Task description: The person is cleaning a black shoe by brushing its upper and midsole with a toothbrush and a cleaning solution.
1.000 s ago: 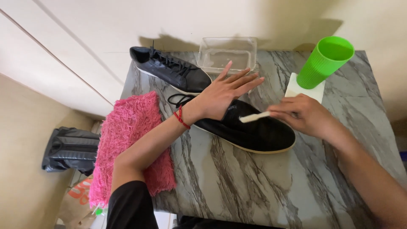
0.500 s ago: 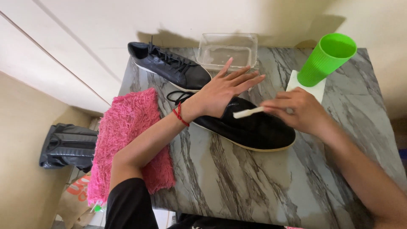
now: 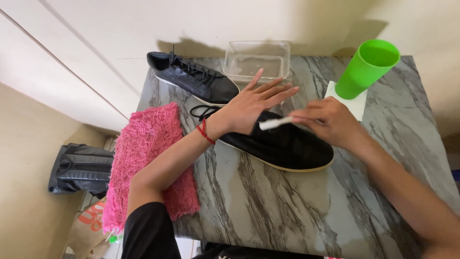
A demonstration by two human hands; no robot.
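On the grey marble-patterned surface (image 3: 287, 206), just right of a shaggy pink cloth (image 3: 148, 158), the left hand (image 3: 249, 106), fingers spread, steadied a black leather low-top shoe (image 3: 282, 144), lying diagonally, toe lower right. Right hand (image 3: 326, 122) fingers pinched a small white brush (image 3: 274, 123); short, light strokes would likely serve best.

The near half of the table (image 3: 268, 211), from five to seven o'clock, lies open for a hand. At nine o'clock a pink shaggy cloth (image 3: 148, 158) covers the edge. Toward twelve, a second black shoe (image 3: 194, 79) and clear tub (image 3: 258, 60) block; a green cup (image 3: 366, 69) stands at two.
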